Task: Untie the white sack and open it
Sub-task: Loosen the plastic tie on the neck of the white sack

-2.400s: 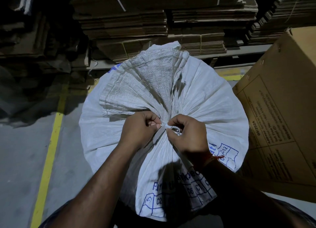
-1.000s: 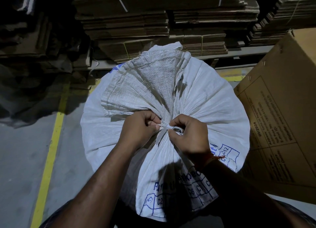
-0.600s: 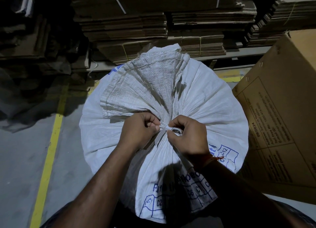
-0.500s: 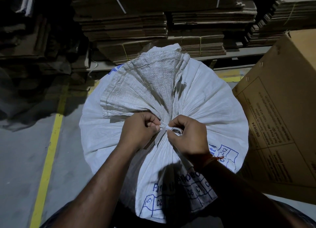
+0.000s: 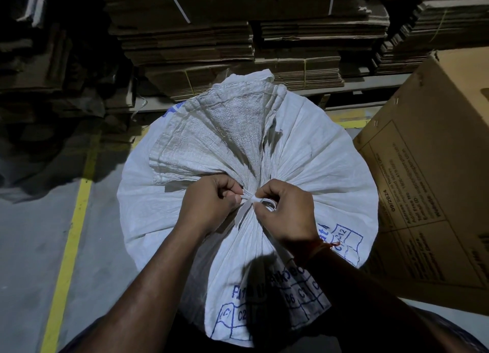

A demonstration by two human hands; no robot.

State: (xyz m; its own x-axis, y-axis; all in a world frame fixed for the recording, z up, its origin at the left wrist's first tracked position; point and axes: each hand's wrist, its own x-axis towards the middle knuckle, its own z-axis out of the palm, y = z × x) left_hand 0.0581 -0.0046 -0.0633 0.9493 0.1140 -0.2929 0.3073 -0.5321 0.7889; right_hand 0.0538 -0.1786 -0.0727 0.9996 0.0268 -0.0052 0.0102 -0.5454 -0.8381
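Head view: bulging white woven plastic sack (image 5: 304,167) fills mid-frame, neck gathered at centre; left hand (image 5: 209,207) and right hand (image 5: 284,215), fingers curled, pinch the thin white tie strip (image 5: 244,208); soft, crinkly, likely slippery, so work the knot itself

one white sack (image 5: 304,167), one tie strip (image 5: 244,207), two hands, one cardboard box (image 5: 436,167), one yellow floor line (image 5: 68,246).
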